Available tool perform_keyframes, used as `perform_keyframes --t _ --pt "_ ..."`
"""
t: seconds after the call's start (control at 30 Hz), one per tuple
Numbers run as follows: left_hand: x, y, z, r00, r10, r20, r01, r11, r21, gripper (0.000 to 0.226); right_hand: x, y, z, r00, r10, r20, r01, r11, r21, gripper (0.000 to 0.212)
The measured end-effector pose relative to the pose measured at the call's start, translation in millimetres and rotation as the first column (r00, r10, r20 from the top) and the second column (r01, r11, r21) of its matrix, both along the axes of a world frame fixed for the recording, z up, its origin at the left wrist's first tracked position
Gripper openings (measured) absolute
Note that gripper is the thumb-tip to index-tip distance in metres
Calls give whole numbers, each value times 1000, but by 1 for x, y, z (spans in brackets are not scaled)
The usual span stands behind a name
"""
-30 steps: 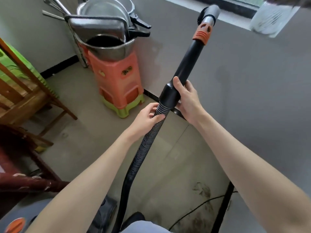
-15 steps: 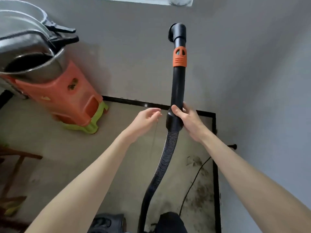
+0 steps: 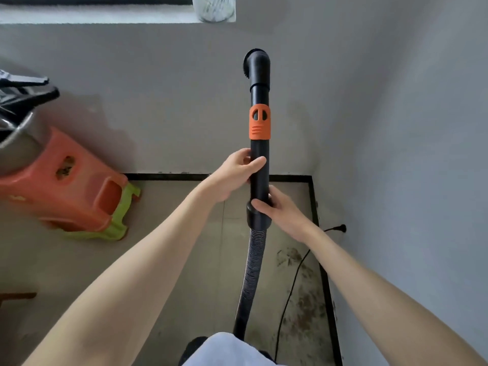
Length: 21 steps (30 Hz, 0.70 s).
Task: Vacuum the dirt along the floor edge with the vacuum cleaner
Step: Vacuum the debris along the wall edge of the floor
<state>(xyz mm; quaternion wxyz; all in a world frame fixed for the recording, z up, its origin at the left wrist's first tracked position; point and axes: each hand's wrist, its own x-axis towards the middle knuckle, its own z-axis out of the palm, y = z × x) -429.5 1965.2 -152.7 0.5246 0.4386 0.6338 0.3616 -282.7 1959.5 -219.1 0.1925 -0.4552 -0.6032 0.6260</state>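
I hold a black vacuum wand (image 3: 260, 101) upright in front of the grey wall, its brush nozzle (image 3: 256, 65) at the top and an orange collar (image 3: 260, 122) below it. My left hand (image 3: 235, 175) grips the tube just under the collar. My right hand (image 3: 280, 210) grips the cuff where the ribbed hose (image 3: 252, 268) joins. The hose runs down to the bottom of the view. Dark dirt (image 3: 303, 294) lies scattered on the floor along the right wall's black edge strip (image 3: 326, 281).
A black power cord (image 3: 290, 294) runs over the dirt to a plug (image 3: 340, 228) in the right wall. An orange stool on a green one (image 3: 79, 191) stands at the left, carrying metal pots (image 3: 15, 112). A window ledge (image 3: 100, 15) is above.
My left hand, free half a second ago, now grips the tube above my right hand. The view has turned further toward the room's corner.
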Motion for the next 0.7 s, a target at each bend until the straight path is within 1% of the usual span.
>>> perform_keyframes --t 0.1,0.17,0.33,0.47,0.57,0.7 --pt "1 3 -5 998 15 53 -14 1000 -26 35 5 10 -4 997 23 73 -25 1000 19 26" --pt "2 5 -9 997 27 68 -25 999 -30 33 6 16 -7 995 17 95 -19 1000 16 26" --pt "2 17 -26 999 -39 0 39 999 -37 28 -1 26 -23 991 -42 129 45 999 -19 30" --pt "-5 33 -52 996 -79 39 81 995 -57 26 -5 32 -46 981 -113 160 123 991 -53 29" --pt "-15 57 -71 987 -140 80 144 988 -57 20 -12 42 -61 970 -169 172 185 980 -77 29" --pt "-32 99 -93 953 -269 138 283 955 -91 14 -31 57 -80 918 -334 215 364 924 -117 36"
